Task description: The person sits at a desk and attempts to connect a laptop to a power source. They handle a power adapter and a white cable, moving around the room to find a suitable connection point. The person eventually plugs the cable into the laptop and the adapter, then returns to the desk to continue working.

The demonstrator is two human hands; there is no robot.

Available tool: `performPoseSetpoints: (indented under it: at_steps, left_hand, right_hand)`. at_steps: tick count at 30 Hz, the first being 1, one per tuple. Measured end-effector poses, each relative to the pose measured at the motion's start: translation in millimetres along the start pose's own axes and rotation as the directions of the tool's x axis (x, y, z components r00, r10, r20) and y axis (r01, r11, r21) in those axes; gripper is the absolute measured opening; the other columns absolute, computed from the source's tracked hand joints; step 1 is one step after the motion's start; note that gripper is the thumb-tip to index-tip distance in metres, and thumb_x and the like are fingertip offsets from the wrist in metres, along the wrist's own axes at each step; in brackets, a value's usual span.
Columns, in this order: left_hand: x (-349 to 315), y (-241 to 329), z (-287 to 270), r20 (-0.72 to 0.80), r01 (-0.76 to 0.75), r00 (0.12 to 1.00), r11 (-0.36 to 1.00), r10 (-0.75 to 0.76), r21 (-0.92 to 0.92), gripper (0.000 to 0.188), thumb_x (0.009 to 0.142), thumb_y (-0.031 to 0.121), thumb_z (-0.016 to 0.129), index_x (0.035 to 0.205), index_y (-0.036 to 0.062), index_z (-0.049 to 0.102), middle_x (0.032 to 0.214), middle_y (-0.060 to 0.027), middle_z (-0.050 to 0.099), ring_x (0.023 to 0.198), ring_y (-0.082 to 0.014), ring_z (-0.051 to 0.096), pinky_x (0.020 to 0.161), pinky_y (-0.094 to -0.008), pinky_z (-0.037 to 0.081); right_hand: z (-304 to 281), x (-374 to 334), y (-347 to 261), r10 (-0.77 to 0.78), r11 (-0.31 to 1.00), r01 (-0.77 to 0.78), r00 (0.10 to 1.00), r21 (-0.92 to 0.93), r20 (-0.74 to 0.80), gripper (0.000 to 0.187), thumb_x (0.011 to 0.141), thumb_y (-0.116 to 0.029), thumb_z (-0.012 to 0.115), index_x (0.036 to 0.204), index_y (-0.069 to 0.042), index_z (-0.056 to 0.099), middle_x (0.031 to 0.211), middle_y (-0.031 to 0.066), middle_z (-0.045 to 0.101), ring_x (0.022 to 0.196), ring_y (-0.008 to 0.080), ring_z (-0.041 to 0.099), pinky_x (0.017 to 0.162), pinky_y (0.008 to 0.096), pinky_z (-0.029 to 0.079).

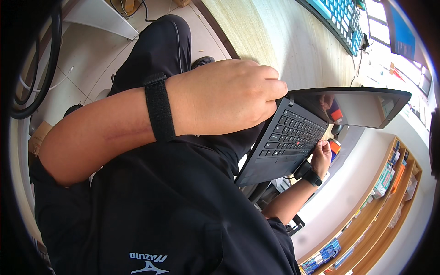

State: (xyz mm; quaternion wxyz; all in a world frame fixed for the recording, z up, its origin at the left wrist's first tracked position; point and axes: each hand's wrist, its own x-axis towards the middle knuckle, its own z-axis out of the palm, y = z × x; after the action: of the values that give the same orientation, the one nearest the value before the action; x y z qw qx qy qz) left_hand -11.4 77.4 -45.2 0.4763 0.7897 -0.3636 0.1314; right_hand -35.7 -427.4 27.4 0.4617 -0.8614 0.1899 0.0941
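An open black laptop [293, 133], with dark keys and a red nub among them, is held tilted above my lap beside the desk. Its glossy black screen [357, 105] stands raised and mirrors a hand and a red-and-blue shape. My left hand [229, 96], with a black strap round the wrist, is closed at the laptop's near left corner by the hinge; its fingertips are partly hidden. On the opposite side edge, the fingers of my right hand [322, 153] are pinched on the laptop base. A black band circles the right wrist.
A light wooden desk [252, 32] carries a blue-and-white keyboard [337, 20] and, beyond the laptop, a dark mouse [338, 129]. An orange-and-blue box [335, 147] sits behind my right hand. Wooden shelves [366, 220] with packages line the right. Black cables [50, 78] hang at far left.
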Motion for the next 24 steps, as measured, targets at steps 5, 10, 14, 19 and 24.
performPoseSetpoints:
  at_steps: [5, 10, 14, 19, 24]
  left_hand:
    - [1.1, -0.9, 0.2, 0.001, -0.013, 1.000, 1.000, 0.013, 0.004, 0.009, 0.081, 0.010, 0.064, 0.081, 0.0014, 0.064, 0.098, -0.0067, 0.058, 0.093, -0.0246, 0.059, 0.083, -0.0371, 0.051]
    - [0.9, -0.8, 0.0, 0.004, -0.010, 1.000, 1.000, 0.010, -0.005, 0.009, 0.081, 0.011, 0.064, 0.081, 0.0015, 0.064, 0.097, -0.0068, 0.058, 0.094, -0.0245, 0.059, 0.084, -0.0370, 0.051]
    - [0.9, -1.2, 1.2, 0.000, -0.008, 1.000, 1.000, 0.008, -0.014, 0.009, 0.081, 0.011, 0.064, 0.081, 0.0014, 0.064, 0.097, -0.0070, 0.057, 0.093, -0.0247, 0.059, 0.084, -0.0373, 0.051]
    - [1.8, -1.4, -0.3, 0.016, -0.007, 1.000, 1.000, 0.008, -0.013, 0.009, 0.082, 0.010, 0.064, 0.081, 0.0011, 0.064, 0.097, -0.0071, 0.057, 0.093, -0.0248, 0.059, 0.084, -0.0379, 0.051]
    - [2.0, -0.9, 0.3, 0.008, 0.003, 1.000, 1.000, -0.003, -0.018, 0.009, 0.083, 0.009, 0.065, 0.080, 0.0008, 0.064, 0.096, -0.0070, 0.057, 0.093, -0.0249, 0.059, 0.084, -0.0379, 0.051]
  right_hand:
    - [0.4, -1.4, -0.4, 0.000, 1.000, 0.000, 1.000, 0.015, -0.001, 0.007, 0.104, -0.012, 0.062, 0.098, -0.010, 0.059, 0.084, -0.0046, 0.060, 0.067, 0.0039, 0.048, 0.061, 0.0192, 0.038]
    - [0.8, -1.6, -1.6, 0.002, 1.000, -0.002, 1.000, -0.005, -0.004, 0.007, 0.104, -0.011, 0.062, 0.098, -0.009, 0.059, 0.084, -0.0038, 0.061, 0.067, 0.0043, 0.049, 0.062, 0.0196, 0.039]
    - [2.5, -2.0, -3.7, 0.000, 1.000, 0.000, 1.000, 0.004, 0.002, 0.007, 0.104, -0.011, 0.062, 0.098, -0.008, 0.059, 0.084, -0.0034, 0.061, 0.067, 0.0047, 0.049, 0.062, 0.0197, 0.039]
    - [2.4, -2.8, -3.7, 0.002, 1.000, -0.002, 1.000, 0.000, -0.009, 0.007, 0.104, -0.011, 0.061, 0.098, -0.008, 0.059, 0.084, -0.0033, 0.061, 0.067, 0.0048, 0.050, 0.061, 0.0197, 0.040]
    - [1.5, -2.3, -3.4, 0.000, 1.000, 0.000, 1.000, -0.008, 0.000, 0.007, 0.104, -0.011, 0.061, 0.097, -0.008, 0.059, 0.084, -0.0033, 0.061, 0.067, 0.0048, 0.050, 0.061, 0.0199, 0.040]
